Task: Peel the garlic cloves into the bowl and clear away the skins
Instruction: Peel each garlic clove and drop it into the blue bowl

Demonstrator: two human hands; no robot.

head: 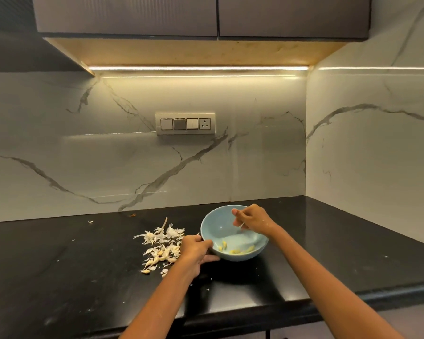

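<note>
Left hand (195, 245) grips the rim of the bowl (214, 222) | right hand (251, 219), above the bowl, pinches a thin skin scrap | peeled cloves (238, 250) below it in the bowl | skins (160, 243) left of left hand, uncleared.

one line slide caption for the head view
Left hand steadies blue bowl of peeled garlic; right hand pinches a skin above it.
</note>
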